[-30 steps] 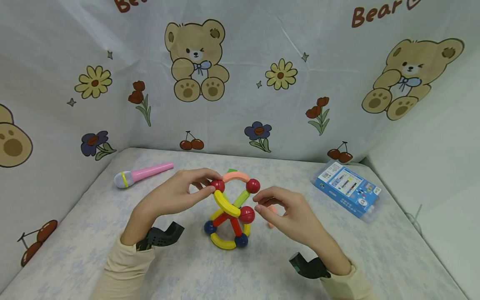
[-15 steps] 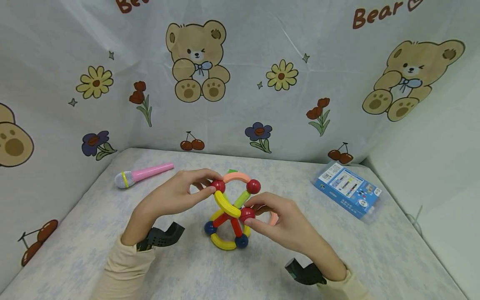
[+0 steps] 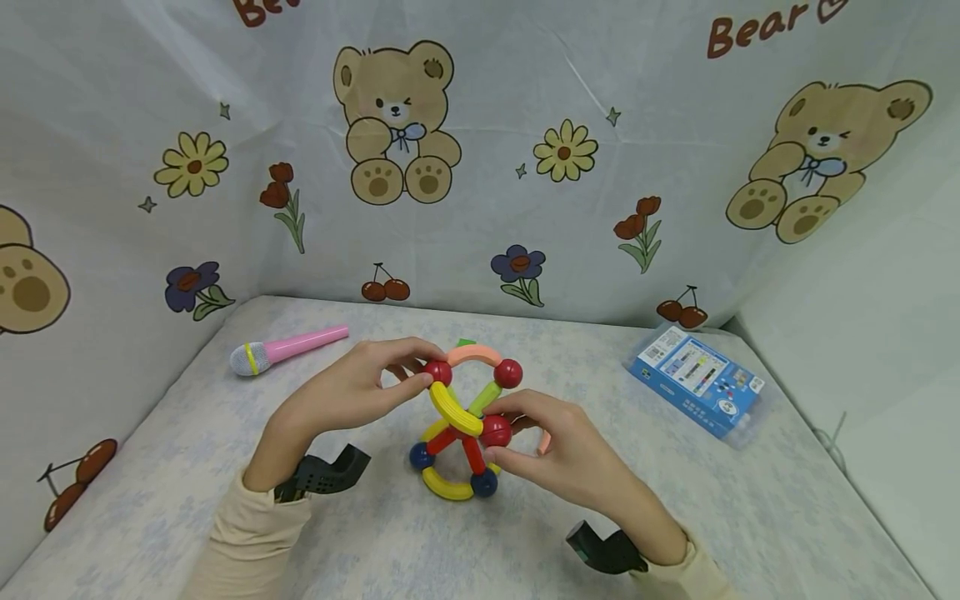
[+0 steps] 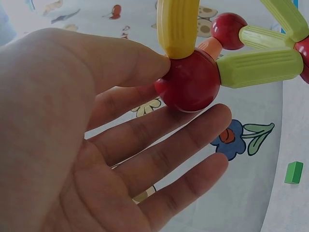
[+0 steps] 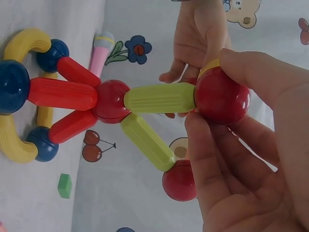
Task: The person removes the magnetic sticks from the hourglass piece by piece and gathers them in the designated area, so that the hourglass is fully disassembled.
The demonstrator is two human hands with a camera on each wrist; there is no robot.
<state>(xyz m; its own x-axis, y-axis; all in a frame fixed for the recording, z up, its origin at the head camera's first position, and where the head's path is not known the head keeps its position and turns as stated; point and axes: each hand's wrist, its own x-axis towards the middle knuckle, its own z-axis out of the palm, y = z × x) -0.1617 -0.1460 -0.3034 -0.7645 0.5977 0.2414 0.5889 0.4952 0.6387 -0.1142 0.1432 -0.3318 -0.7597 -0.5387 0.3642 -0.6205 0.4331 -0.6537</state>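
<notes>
A structure of coloured rods and balls stands on the table. Blue balls (image 3: 483, 483) and curved yellow pieces (image 3: 447, 487) form its base, from which red rods (image 5: 63, 93) rise to a central red ball (image 5: 111, 101). Light green rods (image 5: 161, 98) spread upward from there to the upper red balls. My left hand (image 3: 367, 387) pinches the upper left red ball (image 4: 188, 84) between thumb and fingers. The front right red ball (image 5: 223, 95) is pinched by my right hand (image 3: 558, 437). A yellow arc (image 3: 452, 410) joins these two balls; a salmon arc (image 3: 474, 353) spans the back.
A pink toy microphone (image 3: 303, 342) lies at the back left, a blue box (image 3: 696, 379) at the back right. Partly hidden behind my right hand is a salmon curved piece (image 3: 544, 442). A green block (image 4: 293, 172) lies behind the structure, before the bear-print cloth (image 3: 480, 225).
My right hand has moved left from beside the structure and taken hold of the front right red ball. My left hand keeps its grip on the upper left ball.
</notes>
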